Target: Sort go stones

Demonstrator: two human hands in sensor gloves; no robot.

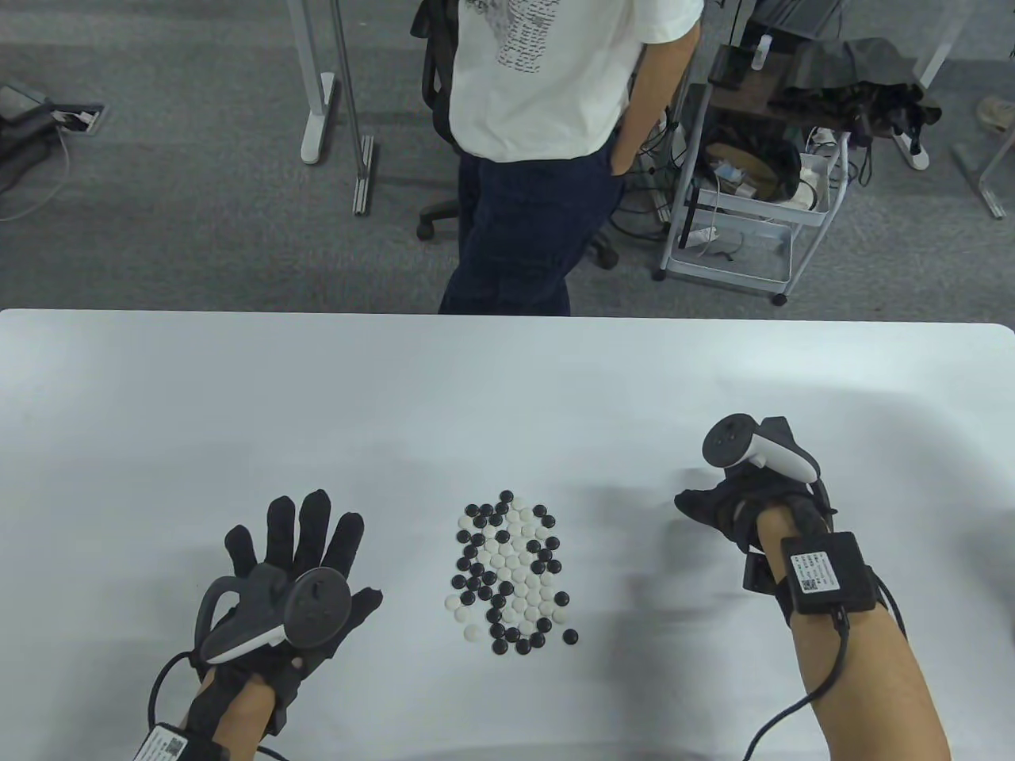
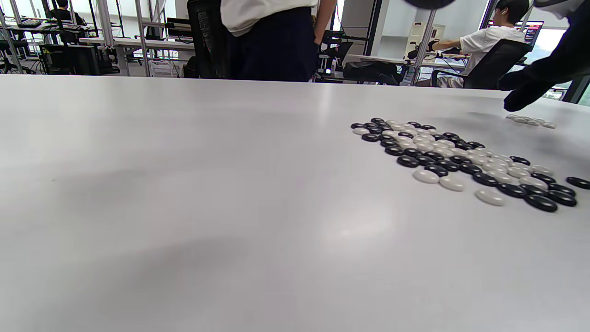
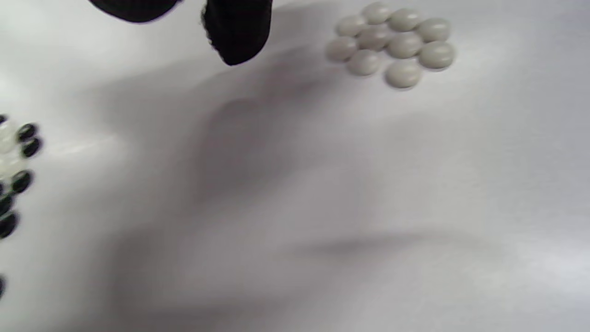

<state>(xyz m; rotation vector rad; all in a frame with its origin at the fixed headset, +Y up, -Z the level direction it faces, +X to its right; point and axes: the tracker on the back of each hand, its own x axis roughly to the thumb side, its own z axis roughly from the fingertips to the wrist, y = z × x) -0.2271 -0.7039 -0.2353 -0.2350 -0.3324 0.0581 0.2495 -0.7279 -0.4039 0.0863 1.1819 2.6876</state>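
A mixed pile of black and white Go stones (image 1: 511,575) lies in the middle of the white table (image 1: 158,396); the same pile (image 2: 461,157) shows in the left wrist view. A small separate cluster of white stones (image 3: 392,44) lies right of the pile, also seen as a white cluster (image 2: 530,121). My right hand (image 1: 698,503) hovers beside that cluster with loosely bent fingers (image 3: 237,32) and nothing visible in them. To the left of the pile my left hand (image 1: 305,547) is held flat, fingers spread, holding nothing.
A person in a white shirt (image 1: 547,71) stands at the far edge of the table. A wire cart (image 1: 745,214) and desk legs (image 1: 321,103) stand on the floor behind. Bare tabletop stretches to the left and beyond the pile.
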